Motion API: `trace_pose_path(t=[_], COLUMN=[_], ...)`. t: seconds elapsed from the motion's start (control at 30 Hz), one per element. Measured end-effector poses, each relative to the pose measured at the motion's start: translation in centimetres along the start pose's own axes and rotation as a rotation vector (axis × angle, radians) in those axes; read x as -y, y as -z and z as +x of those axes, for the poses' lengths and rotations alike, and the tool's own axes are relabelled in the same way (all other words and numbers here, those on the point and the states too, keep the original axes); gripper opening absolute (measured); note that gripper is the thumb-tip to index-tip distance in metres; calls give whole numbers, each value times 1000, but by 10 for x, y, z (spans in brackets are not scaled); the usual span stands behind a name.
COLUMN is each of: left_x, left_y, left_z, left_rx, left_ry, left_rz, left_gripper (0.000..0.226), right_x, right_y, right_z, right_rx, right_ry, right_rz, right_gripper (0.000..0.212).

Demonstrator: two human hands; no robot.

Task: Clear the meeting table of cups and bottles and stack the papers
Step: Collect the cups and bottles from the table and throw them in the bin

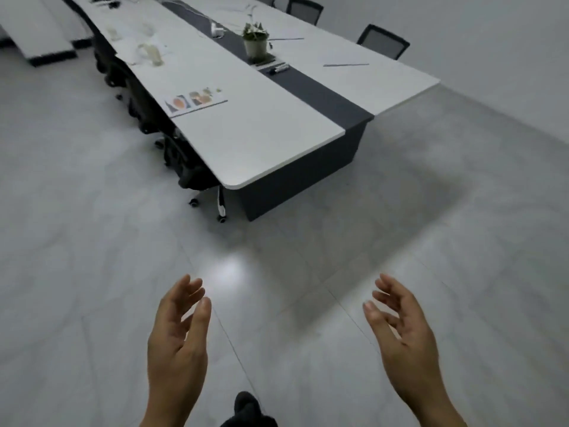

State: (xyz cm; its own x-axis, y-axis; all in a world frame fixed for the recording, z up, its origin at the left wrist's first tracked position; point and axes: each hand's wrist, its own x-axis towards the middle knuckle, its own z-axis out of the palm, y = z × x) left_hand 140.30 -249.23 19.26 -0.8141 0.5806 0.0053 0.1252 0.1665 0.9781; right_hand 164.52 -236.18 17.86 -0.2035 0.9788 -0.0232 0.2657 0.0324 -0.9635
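The long white meeting table (264,140) with a dark centre strip stretches away ahead of me. A printed sheet with coloured pictures (195,101) lies near its left edge. Farther back stand clear plastic cups or bottles (151,53) on loose papers, too blurred to tell apart. More paper sheets (345,61) lie on the right half. My left hand (177,337) and my right hand (403,331) hover over the floor well short of the table, palms facing each other, fingers relaxed and holding nothing.
A potted plant (255,41) stands on the centre strip, with markers (278,68) in front of it. Black office chairs (184,161) line the left side and others (383,41) the right. Grey tiled floor (92,241) lies between me and the table. My shoe (246,405) shows below.
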Motion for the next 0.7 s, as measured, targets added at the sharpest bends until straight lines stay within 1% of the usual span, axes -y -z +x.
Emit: trace_pose_path(t=[0.13, 0.27, 0.4, 0.57, 0.7], left_x=[11, 13, 31, 59, 56], left_y=[77, 132, 159, 181, 207], left_z=[69, 134, 208, 327, 434], left_rx=[-125, -248, -322, -369, -413], left_ry=[38, 58, 52, 44, 26], left_rz=[5, -26, -36, 12, 39], left_gripper=[38, 37, 36, 39, 40], right_x=[36, 69, 73, 68, 107], right_y=[-108, -189, -270, -395, -502], right_z=[35, 62, 110, 192, 276], right_rx=[179, 272, 328, 362, 441], right_ry=[43, 79, 51, -3, 4], right_rz=[-46, -58, -51, 30, 61], right_gripper=[50, 50, 43, 50, 55])
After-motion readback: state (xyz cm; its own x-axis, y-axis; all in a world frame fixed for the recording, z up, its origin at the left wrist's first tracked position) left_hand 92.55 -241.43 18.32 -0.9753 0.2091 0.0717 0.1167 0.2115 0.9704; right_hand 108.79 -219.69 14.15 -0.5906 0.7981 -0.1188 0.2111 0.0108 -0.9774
